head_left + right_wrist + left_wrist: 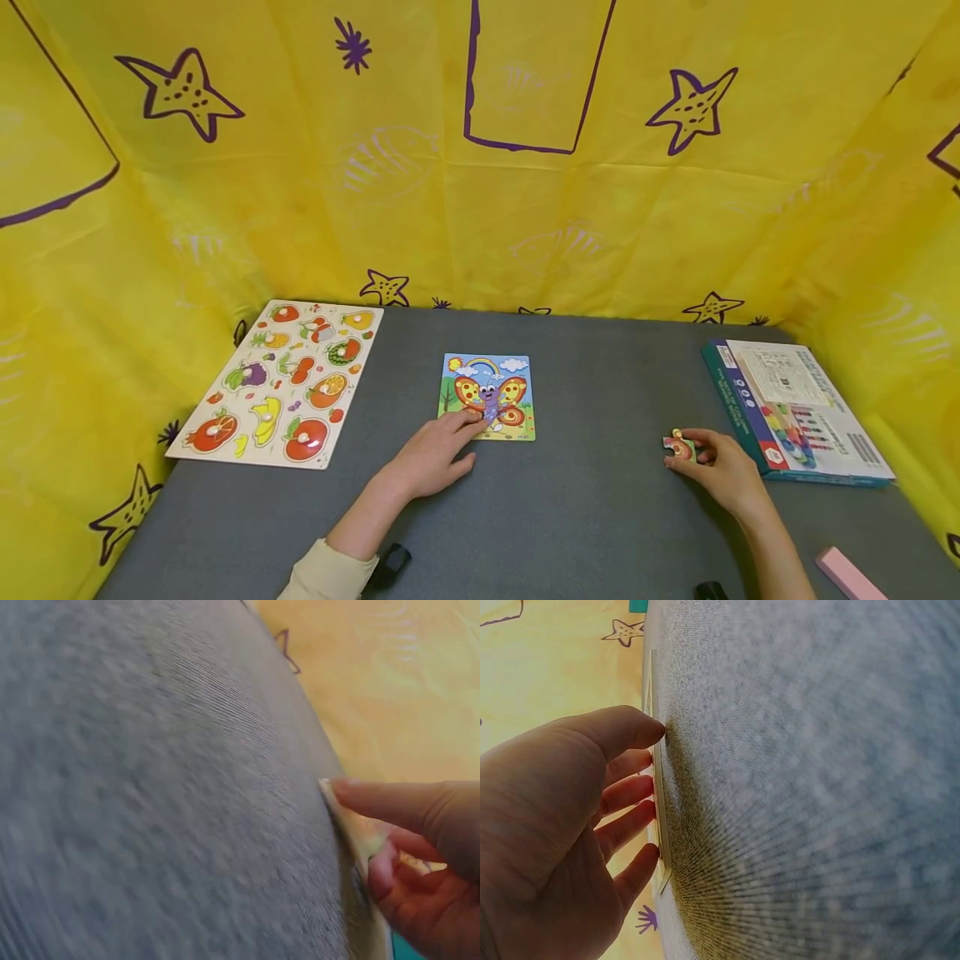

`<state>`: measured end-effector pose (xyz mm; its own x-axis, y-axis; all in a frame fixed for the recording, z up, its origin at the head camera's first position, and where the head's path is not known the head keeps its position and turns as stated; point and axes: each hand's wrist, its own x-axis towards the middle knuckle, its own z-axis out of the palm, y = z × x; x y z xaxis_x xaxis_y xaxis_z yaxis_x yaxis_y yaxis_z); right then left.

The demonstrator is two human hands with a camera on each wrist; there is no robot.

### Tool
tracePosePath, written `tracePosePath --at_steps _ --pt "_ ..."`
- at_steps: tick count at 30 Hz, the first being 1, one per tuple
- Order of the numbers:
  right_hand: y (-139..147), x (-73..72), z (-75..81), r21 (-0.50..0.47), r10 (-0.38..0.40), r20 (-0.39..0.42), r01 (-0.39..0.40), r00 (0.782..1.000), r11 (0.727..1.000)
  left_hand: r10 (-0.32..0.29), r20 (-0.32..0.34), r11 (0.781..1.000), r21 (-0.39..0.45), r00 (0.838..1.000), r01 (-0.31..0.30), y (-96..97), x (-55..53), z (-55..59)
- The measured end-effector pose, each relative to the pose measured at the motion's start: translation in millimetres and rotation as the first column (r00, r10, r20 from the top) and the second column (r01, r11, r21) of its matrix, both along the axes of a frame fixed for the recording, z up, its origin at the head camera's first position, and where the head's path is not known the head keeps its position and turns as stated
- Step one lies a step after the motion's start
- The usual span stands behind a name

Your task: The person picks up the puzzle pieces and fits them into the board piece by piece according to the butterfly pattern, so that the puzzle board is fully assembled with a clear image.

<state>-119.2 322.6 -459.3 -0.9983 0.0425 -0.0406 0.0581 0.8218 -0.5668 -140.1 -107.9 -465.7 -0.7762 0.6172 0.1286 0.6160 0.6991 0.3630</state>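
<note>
A square butterfly jigsaw puzzle (pixel 495 375) lies at the middle of the grey table. My left hand (pixel 431 457) rests its fingertips on the puzzle's lower left part, covering it there. In the left wrist view, the fingers (pixel 634 817) are spread along the thin edge of the puzzle board (pixel 661 840), with the thumb lower at the table. Far to the right, my right hand (pixel 720 471) pinches a jigsaw piece (pixel 681 448) with an orange-red swirl and green on it. The right wrist view shows the piece (pixel 352 825) edge-on, between thumb and fingers, low over the table.
On the left lies a white fruit peg puzzle board (pixel 300 392). A flat box (pixel 806 408) sits at the right, just beyond my right hand. A pink block (pixel 851 573) is at the near right. Yellow patterned cloth (pixel 450 208) hangs around the table's back and sides.
</note>
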Motion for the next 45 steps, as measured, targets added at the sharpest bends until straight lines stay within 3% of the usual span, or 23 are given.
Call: tracePosePath --at_steps 4,9,14,18,24,27,31,41,45 --pt "-13 -4.8 3.0 -0.045 -0.011 -0.019 0.01 1.0 0.999 0.004 0.009 1.0 -0.004 1.0 -0.004 -0.2 -0.2 -0.6" --pt "-52 -18.9 6.2 -0.193 0.018 -0.058 -0.029 0.998 0.981 0.022 0.018 1.0 -0.022 1.0 -0.021 0.0 -0.8 -1.1" --pt "-99 -32.0 1.5 -0.332 0.098 -0.082 -0.12 0.992 0.936 0.017 0.017 0.999 -0.03 1.0 -0.016 1.2 -0.6 0.0" --pt "-131 -39.2 -1.5 -0.392 0.13 -0.062 -0.144 0.99 0.909 0.01 0.019 0.999 -0.034 1.0 -0.009 3.0 0.0 2.5" --pt "-161 -48.6 -8.4 -0.504 0.191 -0.026 -0.178 0.981 0.845 0.008 0.02 0.999 -0.038 1.0 -0.007 3.6 0.1 3.4" --pt "-172 -52.7 -11.1 -0.547 0.185 -0.022 -0.166 0.983 0.82 0.01 0.02 0.999 -0.043 1.0 -0.009 3.3 0.0 3.6" --pt "-182 -58.5 -13.5 -0.573 0.155 -0.021 -0.139 0.988 0.808 0.011 0.027 0.999 -0.043 1.0 -0.01 2.8 0.0 4.0" --pt "-191 -67.0 -19.3 -0.373 0.16 -0.18 -0.218 0.971 0.902 0.001 0.021 0.998 -0.058 1.0 0.0 4.2 0.6 3.0" --pt "-190 -66.6 -18.6 -0.324 0.179 -0.201 -0.238 0.963 0.916 0.006 0.022 0.997 -0.082 1.0 -0.004 4.4 1.3 3.5"
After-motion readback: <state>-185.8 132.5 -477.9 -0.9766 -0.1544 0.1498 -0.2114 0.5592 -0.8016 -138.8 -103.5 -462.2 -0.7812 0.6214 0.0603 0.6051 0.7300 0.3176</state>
